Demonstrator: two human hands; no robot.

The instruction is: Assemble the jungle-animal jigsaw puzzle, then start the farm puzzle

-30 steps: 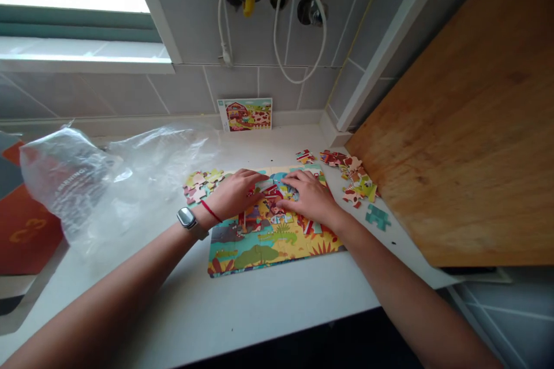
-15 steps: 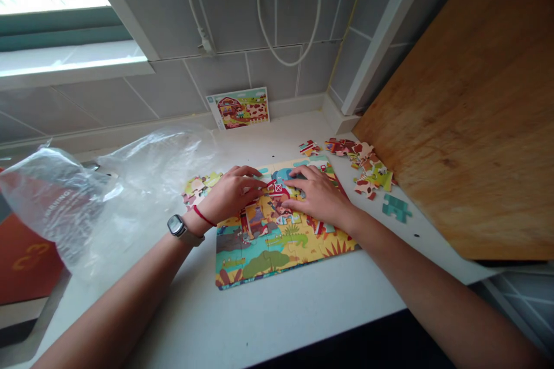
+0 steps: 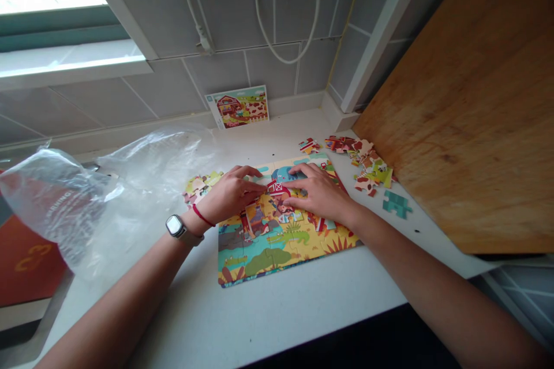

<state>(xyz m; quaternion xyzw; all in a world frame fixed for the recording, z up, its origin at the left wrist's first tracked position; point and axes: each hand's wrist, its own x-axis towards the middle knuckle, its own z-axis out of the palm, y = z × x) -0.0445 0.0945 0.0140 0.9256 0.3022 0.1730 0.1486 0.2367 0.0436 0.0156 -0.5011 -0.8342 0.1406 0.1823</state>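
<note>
My left hand, with a watch and a red cord at the wrist, pinches the left side of a red barn puzzle piece between thumb and fingers. From the other side, my right hand grips the joined pieces there, index finger and thumb on their right edge. Both hands are over a colourful animal puzzle board lying on the counter. Other loose farm pieces rest on that board, partly covered by my fingers. What lies under both palms is hidden.
Loose puzzle pieces lie at the right, near a teal piece and a wooden panel. More pieces lie beside a clear plastic bag on the left. A farm picture card leans against the tiled wall.
The view has shifted very slightly. Both hands stay at the barn piece, which now sits a touch flatter between my fingers.
</note>
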